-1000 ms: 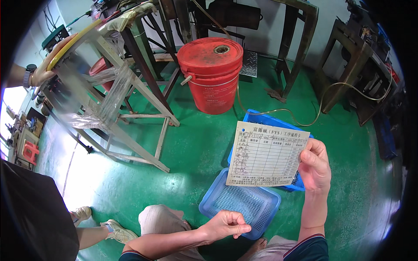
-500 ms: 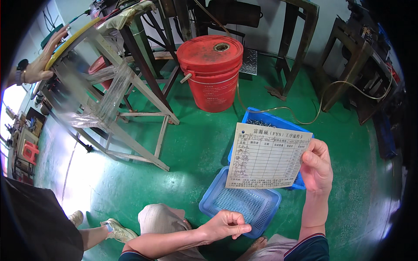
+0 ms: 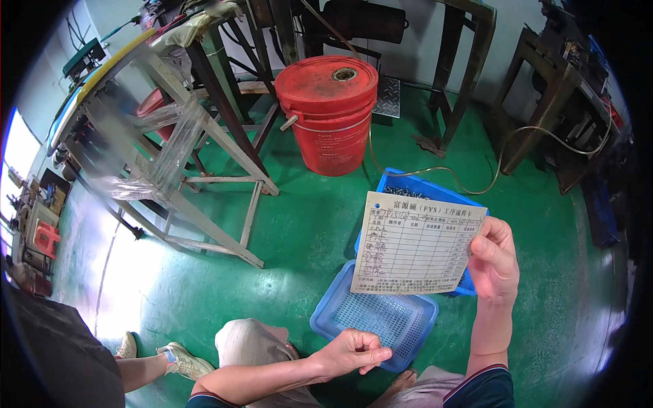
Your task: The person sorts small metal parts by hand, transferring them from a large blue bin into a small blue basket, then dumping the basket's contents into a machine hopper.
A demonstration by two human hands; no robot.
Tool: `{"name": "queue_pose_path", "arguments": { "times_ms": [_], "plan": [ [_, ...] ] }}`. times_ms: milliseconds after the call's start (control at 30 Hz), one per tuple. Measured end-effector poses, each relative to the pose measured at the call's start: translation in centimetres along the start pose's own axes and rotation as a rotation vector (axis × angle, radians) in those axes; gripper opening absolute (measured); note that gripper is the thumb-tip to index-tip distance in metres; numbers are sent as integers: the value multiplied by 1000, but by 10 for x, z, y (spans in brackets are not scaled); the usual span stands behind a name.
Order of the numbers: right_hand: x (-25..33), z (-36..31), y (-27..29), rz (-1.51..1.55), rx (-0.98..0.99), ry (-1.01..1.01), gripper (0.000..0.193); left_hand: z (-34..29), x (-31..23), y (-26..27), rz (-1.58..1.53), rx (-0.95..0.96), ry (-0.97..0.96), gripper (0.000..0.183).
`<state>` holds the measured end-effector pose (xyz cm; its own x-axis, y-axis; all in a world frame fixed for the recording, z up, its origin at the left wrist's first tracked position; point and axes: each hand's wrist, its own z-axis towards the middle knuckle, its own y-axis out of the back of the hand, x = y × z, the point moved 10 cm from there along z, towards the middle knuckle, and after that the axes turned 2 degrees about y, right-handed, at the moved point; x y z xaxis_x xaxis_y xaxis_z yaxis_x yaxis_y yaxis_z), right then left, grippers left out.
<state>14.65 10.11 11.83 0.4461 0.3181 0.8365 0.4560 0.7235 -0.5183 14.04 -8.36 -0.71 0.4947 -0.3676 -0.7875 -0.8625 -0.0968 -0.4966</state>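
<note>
My right hand (image 3: 494, 260) pinches the right edge of a printed paper card (image 3: 411, 251), thumb in front. The card is a ruled form with handwriting, tilted slightly and facing me. It covers much of a blue bin (image 3: 408, 182) on the floor, which holds many small dark metal parts at its far end. Below the card sits a shallow blue perforated basket (image 3: 425, 333). My left hand (image 3: 355, 352) is closed above the basket's near-left side, thumb against the curled index finger. Whatever it may hold is hidden.
A red lidded bucket (image 3: 333, 139) stands beyond the bin. At left is a pale metal stand (image 3: 228, 153) partly wrapped in clear film. A thin hose (image 3: 469, 189) crosses the green floor toward a dark metal frame (image 3: 537, 109). Another person's shoe (image 3: 187, 360) is at lower left.
The other person's hand on the yellow-edged table at far left has left view, and their body has shifted slightly. My hands and the card stay almost still.
</note>
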Motion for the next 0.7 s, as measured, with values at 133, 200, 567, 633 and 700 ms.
{"name": "queue_pose_path", "arguments": {
  "times_ms": [133,200,567,633,700],
  "plan": [
    [-6,-1,9,-8,-9,3,8,4,5,3,-10,-25,10,36],
    [-11,-1,17,-15,-13,16,8,9,11,7,4,-31,20,37],
    [-18,-10,27,-54,-32,-20,8,3,24,3,63,-29,25,46],
    [-21,-11,29,-52,-29,-22,8,1,25,5,25,-49,22,46],
    [-21,-13,28,-50,-24,-26,8,0,27,2,10,-38,22,47]
  ]
}}
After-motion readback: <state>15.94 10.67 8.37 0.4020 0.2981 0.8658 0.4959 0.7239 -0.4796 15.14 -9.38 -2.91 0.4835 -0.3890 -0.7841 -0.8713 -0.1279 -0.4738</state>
